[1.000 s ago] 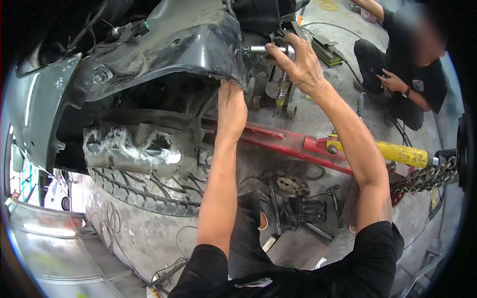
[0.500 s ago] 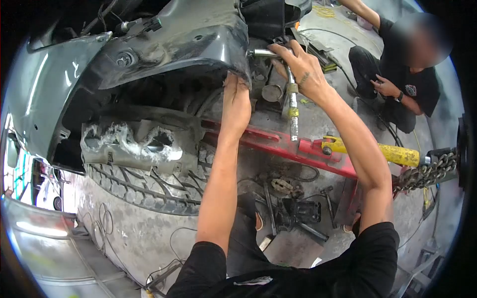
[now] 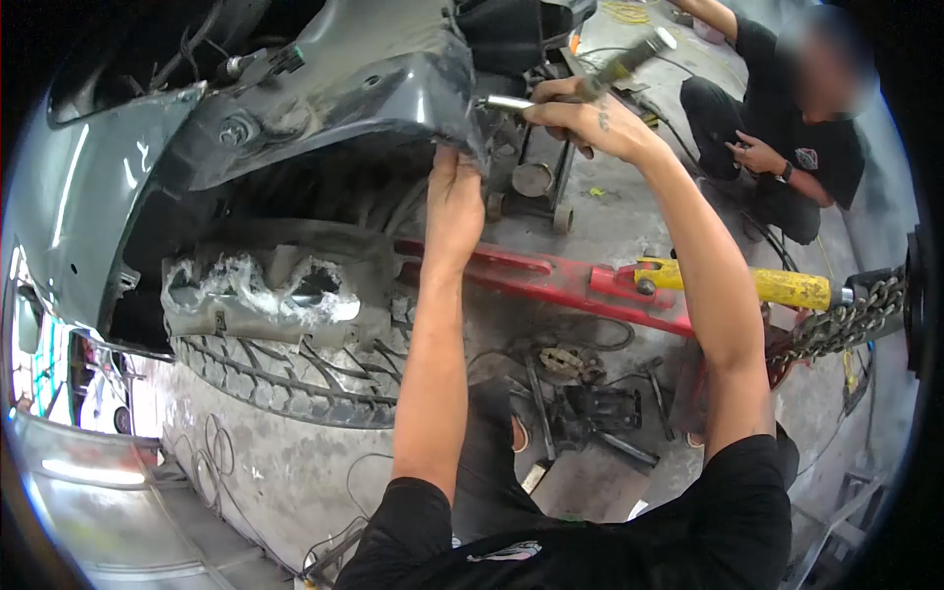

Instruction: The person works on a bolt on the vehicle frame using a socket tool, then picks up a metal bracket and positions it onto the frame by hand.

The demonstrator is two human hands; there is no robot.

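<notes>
My right hand (image 3: 598, 122) is clamping fingers round the ratchet (image 3: 626, 66), likely steadying it; my left hand (image 3: 455, 213) is apparently bracing the panel (image 3: 403, 103), fingertips hidden, can't tell their grip.

Body panel (image 3: 393, 95) glossy mtl; socket wrench (image 3: 507, 102) shiny mtl; floor (image 3: 295, 467) rough conc.

The car panel (image 3: 393, 108) is on the left, with a tire (image 3: 270, 388) lower down on the near side. The left hand (image 3: 455, 208) is at the panel's bottom edge. The right hand (image 3: 602, 126), with a wrench (image 3: 626, 67) in it, is to the right. A long bar (image 3: 551, 272) runs under both arms. Another person (image 3: 821, 147) (down low) is farther right, past the right hand.
</notes>
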